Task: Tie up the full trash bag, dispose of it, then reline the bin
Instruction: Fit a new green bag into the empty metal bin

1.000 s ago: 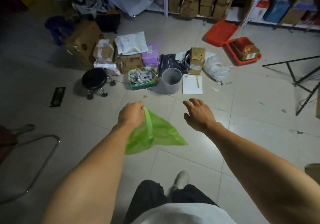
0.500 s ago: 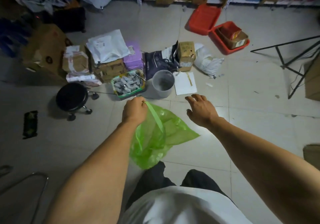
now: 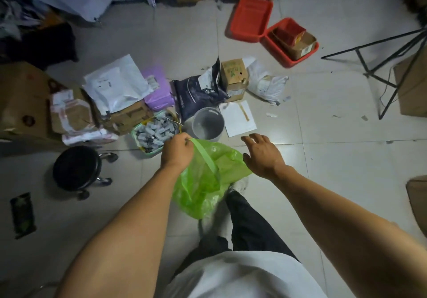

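Observation:
My left hand (image 3: 176, 151) is closed on the drawstring of an empty green trash bag (image 3: 203, 182), which hangs slack below it over my legs. My right hand (image 3: 262, 153) hovers with fingers spread just right of the bag, holding nothing. A small grey bin (image 3: 208, 124) with no liner stands upright on the floor just beyond both hands. To the left of the bin sits a full bag of trash (image 3: 156, 133) in a green liner, its top open.
Cardboard boxes (image 3: 76, 113), white and purple parcels and a dark mailer crowd the floor behind the bin. A black rolling stool (image 3: 77, 169) stands at left. Red trays (image 3: 251, 19) lie at the back right, a black stand (image 3: 379, 66) at right. A white sheet (image 3: 239, 118) lies beside the bin.
I have stepped closer to the bin, which now lies just beyond my hands. The green bag hangs lower and more open from my left hand.

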`<state>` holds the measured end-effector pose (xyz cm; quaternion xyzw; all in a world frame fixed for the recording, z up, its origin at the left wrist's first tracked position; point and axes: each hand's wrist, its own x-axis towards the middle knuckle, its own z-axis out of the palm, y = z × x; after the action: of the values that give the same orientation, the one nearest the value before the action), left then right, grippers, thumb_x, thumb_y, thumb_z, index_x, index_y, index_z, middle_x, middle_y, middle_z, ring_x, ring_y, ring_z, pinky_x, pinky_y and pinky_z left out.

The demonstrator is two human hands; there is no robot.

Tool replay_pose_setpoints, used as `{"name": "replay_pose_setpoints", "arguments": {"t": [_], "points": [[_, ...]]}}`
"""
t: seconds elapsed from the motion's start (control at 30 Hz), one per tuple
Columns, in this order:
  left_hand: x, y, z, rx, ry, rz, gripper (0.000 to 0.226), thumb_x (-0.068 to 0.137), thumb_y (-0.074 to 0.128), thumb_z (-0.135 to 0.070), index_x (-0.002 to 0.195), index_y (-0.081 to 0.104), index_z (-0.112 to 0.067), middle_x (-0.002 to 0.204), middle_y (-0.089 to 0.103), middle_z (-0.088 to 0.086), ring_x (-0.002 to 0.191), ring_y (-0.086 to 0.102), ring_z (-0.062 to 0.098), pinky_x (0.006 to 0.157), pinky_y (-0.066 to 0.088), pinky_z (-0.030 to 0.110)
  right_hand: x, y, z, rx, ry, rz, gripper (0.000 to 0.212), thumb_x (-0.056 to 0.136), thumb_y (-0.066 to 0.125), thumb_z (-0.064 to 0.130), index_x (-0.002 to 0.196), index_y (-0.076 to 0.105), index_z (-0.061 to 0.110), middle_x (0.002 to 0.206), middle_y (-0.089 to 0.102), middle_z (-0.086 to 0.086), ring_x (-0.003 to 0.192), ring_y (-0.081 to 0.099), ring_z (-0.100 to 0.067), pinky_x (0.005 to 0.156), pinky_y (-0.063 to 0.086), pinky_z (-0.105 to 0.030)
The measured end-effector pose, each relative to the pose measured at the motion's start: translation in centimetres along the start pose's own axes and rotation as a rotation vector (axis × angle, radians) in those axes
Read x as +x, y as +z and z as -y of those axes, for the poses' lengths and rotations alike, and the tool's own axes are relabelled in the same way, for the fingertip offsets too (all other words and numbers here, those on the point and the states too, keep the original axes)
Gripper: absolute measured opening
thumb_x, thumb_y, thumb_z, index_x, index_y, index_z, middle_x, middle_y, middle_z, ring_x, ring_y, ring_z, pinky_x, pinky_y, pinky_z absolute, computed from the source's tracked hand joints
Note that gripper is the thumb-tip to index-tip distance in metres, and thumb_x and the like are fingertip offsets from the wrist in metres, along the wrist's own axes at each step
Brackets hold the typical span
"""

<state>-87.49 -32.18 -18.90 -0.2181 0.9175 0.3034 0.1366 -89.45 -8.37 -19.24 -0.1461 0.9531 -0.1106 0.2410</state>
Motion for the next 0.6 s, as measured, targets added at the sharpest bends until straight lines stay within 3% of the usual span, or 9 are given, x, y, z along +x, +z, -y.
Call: {"name": "replay_pose_setpoints", "arguments": {"t": [0.3,0.6], "points": [[9.1,1.0,-3.1,0.009,-0.038,0.022,0.019,0.087,0.05,-0.015,0.089,0.069,-0.011,0.087,0.071,0.015,0.085,0.064,0.037,0.073,0.053,0.043,10.5,-0.1,-2.6,0.021,-0.056,0.146,0.058,0.09,0.051,0.029,0.145,0.035,0.017,0.145,0.043,-0.014,0.131,0.04,-0.035,0.106,0.039,-0.042],[17.4,3.3,-2.5,-0.012,0.039,0.064,0.029,0.078,0.043,-0.029,0.082,0.065,-0.011,0.078,0.07,0.011,0.078,0.063,0.036,0.07,0.052,0.043,18.5,4.8,-2.6,0.141,0.003,0.208,0.071,0.09,0.054,0.04,0.151,0.025,0.017,0.148,0.041,-0.014,0.131,0.039,-0.037,0.108,0.038,-0.044]]}}
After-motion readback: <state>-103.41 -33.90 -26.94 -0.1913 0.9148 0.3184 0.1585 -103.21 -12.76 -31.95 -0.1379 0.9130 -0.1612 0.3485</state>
